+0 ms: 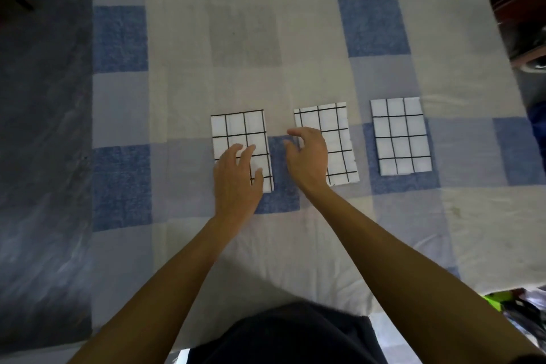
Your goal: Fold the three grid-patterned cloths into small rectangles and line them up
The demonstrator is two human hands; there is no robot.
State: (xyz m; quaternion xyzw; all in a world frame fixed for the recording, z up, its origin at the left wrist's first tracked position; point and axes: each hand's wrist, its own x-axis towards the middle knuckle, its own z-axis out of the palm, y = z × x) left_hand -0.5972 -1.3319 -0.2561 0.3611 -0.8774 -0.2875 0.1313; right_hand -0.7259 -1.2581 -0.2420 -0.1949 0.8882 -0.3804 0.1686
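Three white cloths with black grid lines lie folded into small rectangles in a row on the bed. My left hand [237,177] is over the lower part of the left cloth [237,127], fingers spread, holding nothing. My right hand [308,156] hovers over the left edge of the middle cloth [335,127], fingers loosely curled and apart, holding nothing. The right cloth [400,136] lies untouched, a little further from me than the other two. Whether either hand touches its cloth is hard to tell.
The cloths rest on a bedsheet [245,38] with blue, grey and cream squares. A dark blue-grey strip [44,127] runs along the left. Dark furniture [517,9] stands at the upper right, and some clutter [514,313] lies at the lower right.
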